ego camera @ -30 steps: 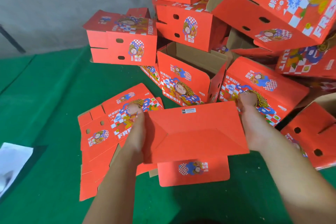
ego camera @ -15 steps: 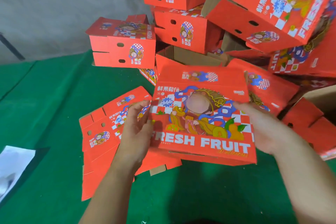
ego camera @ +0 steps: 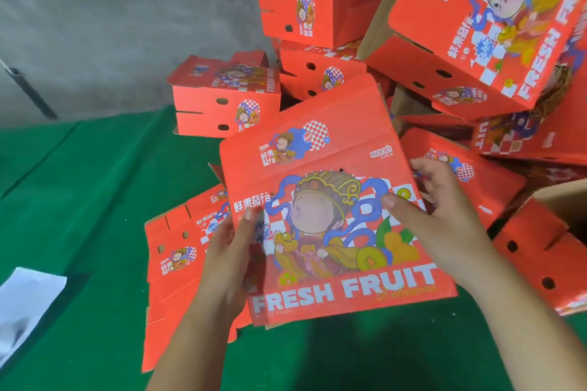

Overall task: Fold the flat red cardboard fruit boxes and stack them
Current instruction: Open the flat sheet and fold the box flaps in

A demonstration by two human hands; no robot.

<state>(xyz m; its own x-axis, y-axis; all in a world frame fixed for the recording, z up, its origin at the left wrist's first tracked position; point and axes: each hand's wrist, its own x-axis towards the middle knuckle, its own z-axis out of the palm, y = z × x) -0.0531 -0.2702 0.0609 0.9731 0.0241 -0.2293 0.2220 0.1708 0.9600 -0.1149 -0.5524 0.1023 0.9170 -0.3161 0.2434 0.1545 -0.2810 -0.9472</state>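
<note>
Red fruit box (ego camera: 324, 225), printed face up, is gripped at its side edges by left hand (ego camera: 227, 251) and right hand (ego camera: 435, 216).

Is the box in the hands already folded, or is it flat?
Flat: the box shows as one printed sheet with flat creases, no raised sides.

Red printed cardboard box (ego camera: 324, 200): smooth, slight sheen; raw brown inside on folded ones (ego camera: 568, 200). Green cloth table cover (ego camera: 79, 200): matt, felt-like. Grey wall (ego camera: 95, 25): rough.
</note>
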